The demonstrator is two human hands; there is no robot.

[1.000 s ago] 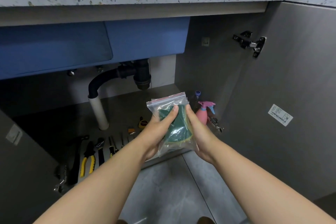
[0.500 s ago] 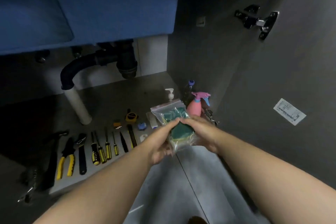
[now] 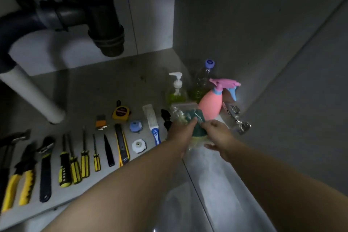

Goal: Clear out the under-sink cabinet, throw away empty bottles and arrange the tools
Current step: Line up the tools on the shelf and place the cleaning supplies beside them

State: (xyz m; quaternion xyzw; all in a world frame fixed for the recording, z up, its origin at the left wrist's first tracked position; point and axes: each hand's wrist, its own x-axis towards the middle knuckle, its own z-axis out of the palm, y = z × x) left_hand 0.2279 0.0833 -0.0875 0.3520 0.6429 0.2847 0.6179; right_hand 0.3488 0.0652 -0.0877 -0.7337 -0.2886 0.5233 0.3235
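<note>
The left hand [image 3: 180, 134] and right hand [image 3: 219, 134] both grip the bagged green sponges [image 3: 195, 118] at the front edge of the cabinet floor [image 3: 105, 84] (right corner), just before the pink spray bottle [image 3: 210, 106].

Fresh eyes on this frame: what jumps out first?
Centre frame, the left hand and right hand grip a clear zip bag of green scouring pads, just in front of a pink spray bottle. To their left, a neat row of yellow-and-black hand tools lies on the cabinet floor, below the black drain trap at top left.
</note>
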